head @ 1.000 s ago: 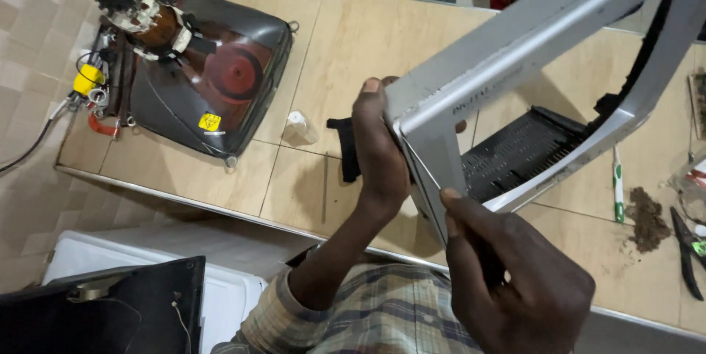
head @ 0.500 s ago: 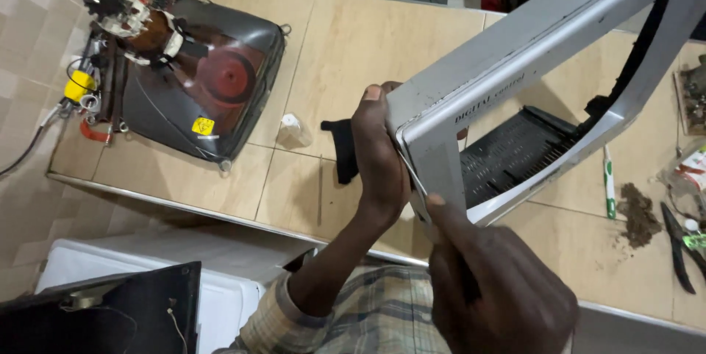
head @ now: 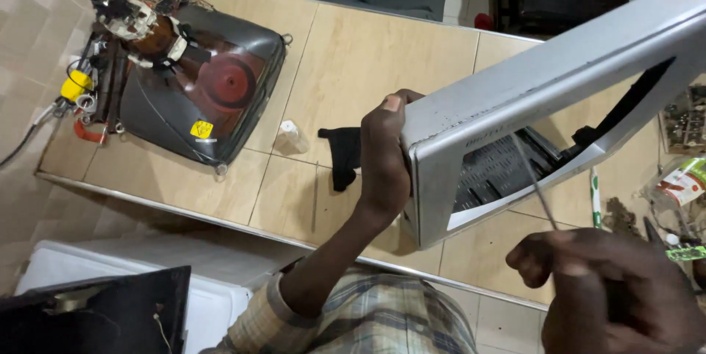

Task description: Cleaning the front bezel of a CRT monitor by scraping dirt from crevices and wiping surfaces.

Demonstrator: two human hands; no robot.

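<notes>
My left hand [head: 382,159] grips the lower left corner of a silver television front frame [head: 515,97], which is lifted and tilted over the tiled table [head: 368,52]. Through the frame's opening I see a black vented back cover [head: 493,170] lying on the table. My right hand [head: 610,288] is off the frame, low at the right, closed around a thin metal rod [head: 533,177] that points up across the frame.
A bare picture tube [head: 198,89] with wiring and a yoke lies face down at the table's left. A small white piece [head: 290,136] and a black part [head: 342,155] lie near the middle. Tools and debris sit at the right edge [head: 680,192]. A white box [head: 213,302] stands below.
My right hand has let go of the frame's lower edge and drawn back to the lower right, now holding a thin rod. The left hand keeps its grip.
</notes>
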